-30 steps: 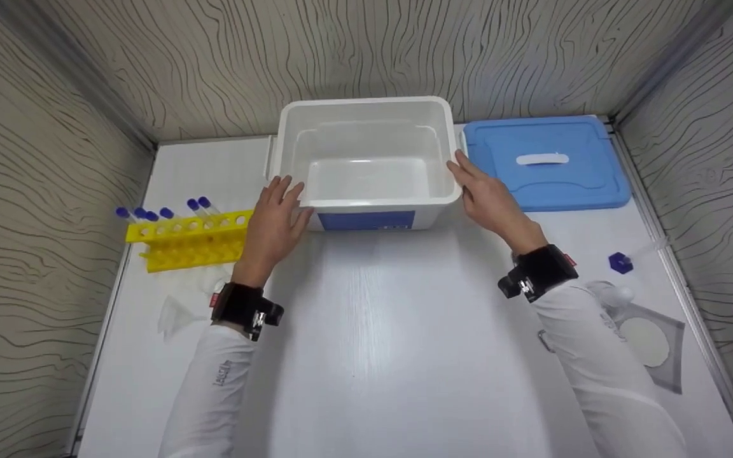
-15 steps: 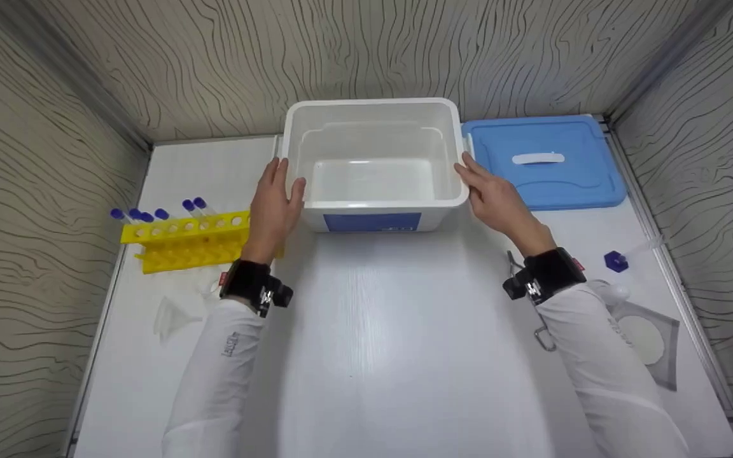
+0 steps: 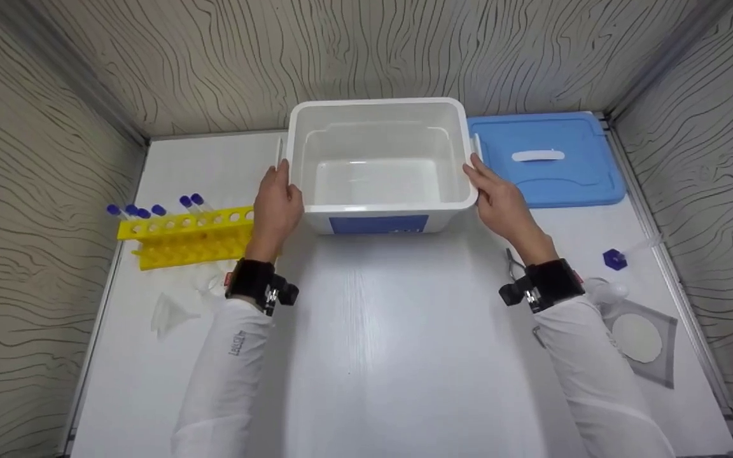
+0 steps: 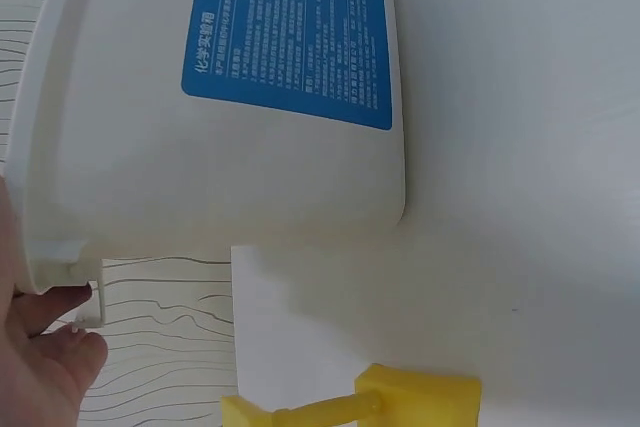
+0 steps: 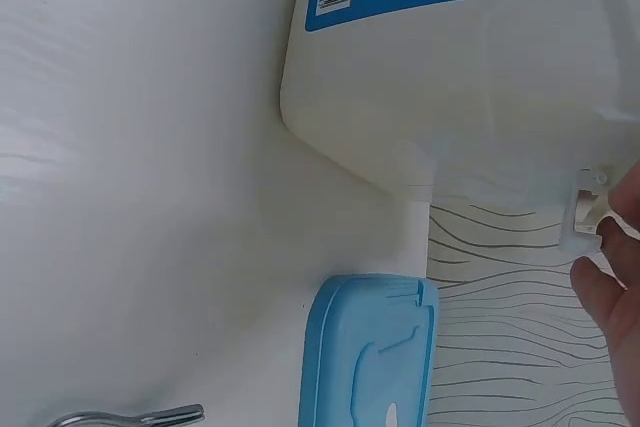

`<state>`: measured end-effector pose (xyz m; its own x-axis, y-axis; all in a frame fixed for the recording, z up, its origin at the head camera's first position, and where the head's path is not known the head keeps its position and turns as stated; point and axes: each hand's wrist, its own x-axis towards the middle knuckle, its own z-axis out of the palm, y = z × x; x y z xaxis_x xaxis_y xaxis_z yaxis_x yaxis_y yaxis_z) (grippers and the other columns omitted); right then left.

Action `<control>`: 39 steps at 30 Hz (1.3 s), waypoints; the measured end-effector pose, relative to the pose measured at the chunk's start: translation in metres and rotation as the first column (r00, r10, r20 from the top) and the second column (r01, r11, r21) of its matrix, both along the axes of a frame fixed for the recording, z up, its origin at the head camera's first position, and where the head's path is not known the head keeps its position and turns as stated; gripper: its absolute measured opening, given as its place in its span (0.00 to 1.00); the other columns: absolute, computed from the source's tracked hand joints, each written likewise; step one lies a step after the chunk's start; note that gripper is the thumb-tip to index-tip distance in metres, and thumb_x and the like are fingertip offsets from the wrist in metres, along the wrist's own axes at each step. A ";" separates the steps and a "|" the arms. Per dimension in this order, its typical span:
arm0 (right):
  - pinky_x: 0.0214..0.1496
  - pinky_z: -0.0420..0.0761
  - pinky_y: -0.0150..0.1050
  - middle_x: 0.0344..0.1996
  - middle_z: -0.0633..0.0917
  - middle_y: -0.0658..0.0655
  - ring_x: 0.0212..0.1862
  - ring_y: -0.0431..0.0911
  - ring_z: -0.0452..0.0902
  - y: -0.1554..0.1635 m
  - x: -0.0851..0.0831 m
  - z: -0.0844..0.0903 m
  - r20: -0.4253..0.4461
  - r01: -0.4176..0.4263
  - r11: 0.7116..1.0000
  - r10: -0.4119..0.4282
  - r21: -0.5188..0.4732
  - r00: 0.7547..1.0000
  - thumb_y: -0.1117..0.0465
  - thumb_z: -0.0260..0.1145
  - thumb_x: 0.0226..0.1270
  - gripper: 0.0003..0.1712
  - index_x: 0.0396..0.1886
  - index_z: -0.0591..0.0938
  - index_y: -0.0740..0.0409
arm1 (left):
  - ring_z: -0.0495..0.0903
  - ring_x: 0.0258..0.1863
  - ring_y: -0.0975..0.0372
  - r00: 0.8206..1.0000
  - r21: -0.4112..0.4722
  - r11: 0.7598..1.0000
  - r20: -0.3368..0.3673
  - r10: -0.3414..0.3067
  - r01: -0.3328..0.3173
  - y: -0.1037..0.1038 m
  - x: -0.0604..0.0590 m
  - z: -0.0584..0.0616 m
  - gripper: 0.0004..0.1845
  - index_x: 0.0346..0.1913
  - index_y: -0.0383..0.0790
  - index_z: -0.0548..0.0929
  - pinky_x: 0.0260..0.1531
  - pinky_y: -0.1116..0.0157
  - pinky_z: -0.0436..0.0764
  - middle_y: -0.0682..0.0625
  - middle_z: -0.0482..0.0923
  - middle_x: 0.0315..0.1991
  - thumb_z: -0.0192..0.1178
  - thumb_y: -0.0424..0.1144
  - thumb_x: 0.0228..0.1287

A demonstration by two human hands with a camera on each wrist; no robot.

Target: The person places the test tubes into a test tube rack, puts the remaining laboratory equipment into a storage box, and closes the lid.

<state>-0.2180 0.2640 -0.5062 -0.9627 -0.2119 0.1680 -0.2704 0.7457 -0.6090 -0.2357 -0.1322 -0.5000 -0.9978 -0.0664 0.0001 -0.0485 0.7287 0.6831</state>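
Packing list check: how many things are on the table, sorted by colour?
White: 1, box
Blue: 2, lid, small cap
Yellow: 1, tube rack
Clear: 1, funnel
Grey: 1, pouch holding a white disc
Metal: 1, clip
Total: 7

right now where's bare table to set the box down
The widest bare patch is the table in front of the box, between the two sleeves. Another lies behind the rack, left of the box. The right edge is crowded: lid, blue cap, filter paper. A funnel sits near the rack.
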 end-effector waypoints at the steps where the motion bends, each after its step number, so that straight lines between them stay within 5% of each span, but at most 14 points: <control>1: 0.60 0.77 0.55 0.76 0.62 0.59 0.73 0.61 0.63 0.001 0.001 0.000 -0.003 0.004 1.000 -0.004 -0.007 1.000 0.73 0.48 0.74 0.28 0.72 0.68 0.59 | 0.62 0.75 0.47 1.000 0.001 1.000 -0.004 -0.003 0.003 0.001 0.002 0.000 0.30 0.77 0.39 0.59 0.76 0.50 0.60 0.35 0.61 0.75 0.44 0.38 0.75; 5: 0.58 0.77 0.53 0.76 0.63 0.60 0.73 0.61 0.64 0.003 0.005 0.001 -0.007 0.007 1.000 -0.007 -0.020 1.000 0.73 0.47 0.74 0.28 0.72 0.69 0.60 | 0.67 0.72 0.47 0.999 -0.012 1.000 -0.037 -0.015 0.015 0.002 0.008 0.000 0.29 0.76 0.37 0.60 0.75 0.50 0.64 0.34 0.66 0.72 0.45 0.38 0.74; 11: 0.40 0.70 0.43 0.75 0.65 0.60 0.72 0.62 0.66 0.003 0.011 0.006 0.003 0.022 1.000 -0.022 -0.021 1.000 0.71 0.47 0.75 0.26 0.70 0.71 0.60 | 0.67 0.72 0.45 0.996 -0.062 0.998 -0.080 -0.027 0.022 0.004 0.015 -0.003 0.29 0.74 0.34 0.63 0.73 0.48 0.66 0.33 0.68 0.70 0.45 0.36 0.72; 19: 0.60 0.77 0.54 0.70 0.72 0.64 0.71 0.62 0.68 0.000 0.010 0.016 0.004 0.107 0.987 -0.107 -0.124 0.994 0.67 0.49 0.76 0.22 0.66 0.77 0.62 | 0.68 0.71 0.45 0.997 -0.080 0.997 -0.079 -0.011 0.005 0.007 0.023 -0.005 0.29 0.74 0.35 0.64 0.72 0.48 0.68 0.33 0.69 0.69 0.46 0.37 0.71; 24: 0.74 0.67 0.59 0.69 0.74 0.66 0.72 0.62 0.66 -0.005 0.003 0.024 -0.019 0.150 0.972 -0.156 -0.178 0.988 0.64 0.53 0.75 0.23 0.67 0.75 0.62 | 0.70 0.69 0.45 0.997 -0.091 0.996 -0.079 0.001 -0.009 0.010 0.029 -0.004 0.29 0.74 0.35 0.65 0.71 0.49 0.70 0.33 0.70 0.68 0.45 0.37 0.71; 33: 0.79 0.52 0.64 0.78 0.53 0.69 0.79 0.66 0.48 -0.013 -0.021 0.026 0.141 0.149 0.988 -0.143 -0.038 0.980 0.52 0.52 0.77 0.35 0.77 0.59 0.62 | 0.73 0.67 0.46 0.997 -0.073 0.997 -0.082 0.003 -0.009 0.014 0.038 -0.005 0.28 0.73 0.35 0.65 0.71 0.49 0.70 0.34 0.72 0.67 0.47 0.37 0.71; 39: 0.81 0.48 0.60 0.79 0.47 0.71 0.80 0.65 0.43 -0.019 -0.023 0.019 0.192 0.139 0.990 -0.139 0.011 0.971 0.57 0.45 0.80 0.35 0.78 0.49 0.68 | 0.68 0.72 0.47 0.997 -0.068 0.998 -0.071 0.012 -0.017 0.016 0.044 -0.004 0.29 0.74 0.36 0.64 0.73 0.49 0.66 0.37 0.70 0.70 0.46 0.38 0.71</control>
